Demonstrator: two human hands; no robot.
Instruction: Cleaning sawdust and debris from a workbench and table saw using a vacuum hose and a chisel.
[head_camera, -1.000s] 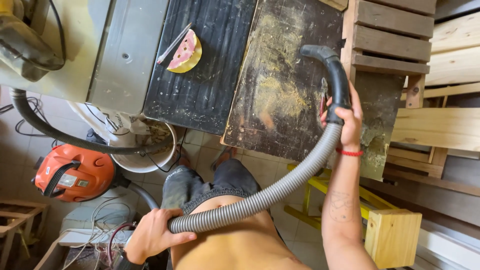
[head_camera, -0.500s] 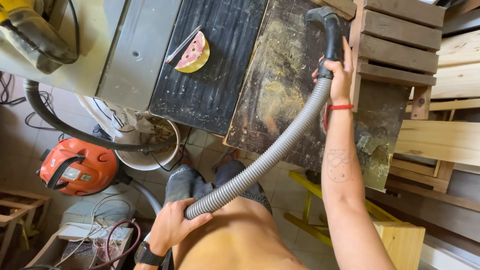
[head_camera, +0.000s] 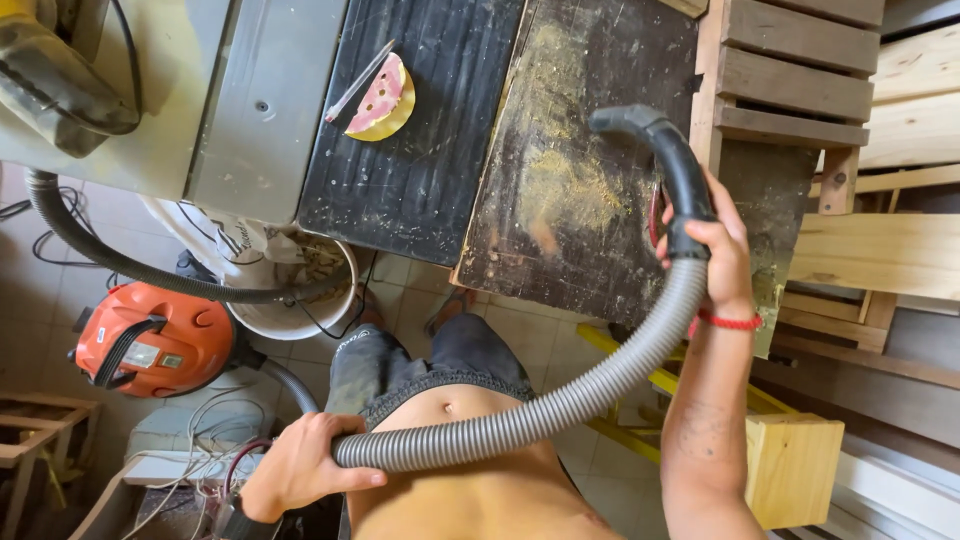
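My right hand is wrapped round the black curved nozzle just where it joins the grey ribbed hose, grip pressed together on it; the nozzle's open end points left, above the dark, sawdust-strewn worktop; a red cord sits on that wrist. My left hand is low beside my belly, grip closed around the hose's lower stretch, which runs up in a long diagonal to the other hand. On the black ribbed mat beside the dusty board lies a half-round disc, pink with a yellow rim, a thin grey strip touching it. On the floor to my left sits an orange vacuum cleaner; near it a white bucket; to my right, a pale wooden block and stacked planks.
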